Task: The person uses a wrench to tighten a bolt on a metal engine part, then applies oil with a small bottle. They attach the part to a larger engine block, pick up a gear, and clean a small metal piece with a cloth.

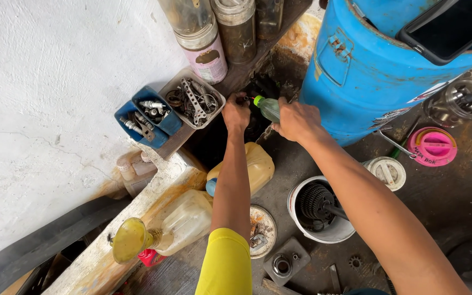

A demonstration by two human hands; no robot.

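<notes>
My right hand (297, 120) grips a small clear green bottle with a green cap (267, 107), held beside the blue plastic drum (367, 82). Just left of the bottle, my left hand (236, 113) reaches into a dark gap below the shelf, fingers closed; what it touches is hidden. My left arm wears a yellow sleeve. A yellow jerrycan with a blue cap (258, 166) lies directly under my left forearm.
Blue bins (146, 117) and a clear tray (192, 98) hold bolts and metal parts. Tall cans (203, 38) stand behind. A funnel (129, 239) sits in a pale jug. A white bucket with a gear (318, 210), lids, a pink-lidded jar (437, 146) and a phone (449, 27) surround.
</notes>
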